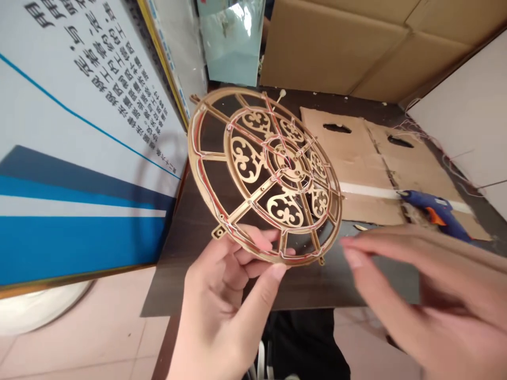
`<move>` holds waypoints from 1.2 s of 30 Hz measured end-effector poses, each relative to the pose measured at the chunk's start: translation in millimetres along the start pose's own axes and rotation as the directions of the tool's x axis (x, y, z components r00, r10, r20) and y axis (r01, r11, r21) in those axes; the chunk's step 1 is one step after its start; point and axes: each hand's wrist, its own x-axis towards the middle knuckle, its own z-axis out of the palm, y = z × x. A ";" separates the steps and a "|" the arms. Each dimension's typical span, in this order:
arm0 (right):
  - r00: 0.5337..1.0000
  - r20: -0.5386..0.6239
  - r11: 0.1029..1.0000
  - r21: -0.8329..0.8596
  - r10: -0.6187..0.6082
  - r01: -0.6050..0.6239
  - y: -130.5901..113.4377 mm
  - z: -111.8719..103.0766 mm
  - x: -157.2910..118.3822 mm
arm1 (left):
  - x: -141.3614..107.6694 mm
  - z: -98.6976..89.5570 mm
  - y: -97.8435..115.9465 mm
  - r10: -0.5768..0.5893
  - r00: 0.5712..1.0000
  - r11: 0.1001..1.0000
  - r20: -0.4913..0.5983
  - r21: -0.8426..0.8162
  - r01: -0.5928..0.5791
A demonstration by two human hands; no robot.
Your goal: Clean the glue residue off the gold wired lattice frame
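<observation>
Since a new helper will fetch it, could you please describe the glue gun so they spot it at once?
On the dark table, find the flat brown cardboard toward the right. The glue gun lies on its near right part, just beyond the right hand. It is blue with an orange trigger, unlike the plain brown around it.

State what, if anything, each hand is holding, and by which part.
The left hand holds the round, gold-coloured openwork frame by its lower rim. Whether the right hand holds anything cannot be told.
</observation>
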 end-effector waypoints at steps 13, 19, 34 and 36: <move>0.830 0.413 0.858 -0.185 -0.374 0.478 -20.6 18.8 23.6 | -1.1 9.9 -13.9 0.258 0.965 0.958 -0.053 0.139 -0.249; 0.838 0.411 0.863 -0.196 -0.359 0.466 -24.2 18.7 23.0 | -0.6 9.6 -17.6 0.276 0.961 0.941 -0.032 0.213 -0.264; 0.823 0.426 0.788 -0.321 -0.376 0.526 -29.4 21.8 23.0 | 5.2 -1.2 -24.5 0.505 0.857 0.765 0.102 0.407 -0.499; 0.845 0.374 0.784 -0.354 -0.382 0.511 -31.4 24.8 18.5 | 4.8 -2.2 -23.4 0.511 0.852 0.743 0.112 0.442 -0.503</move>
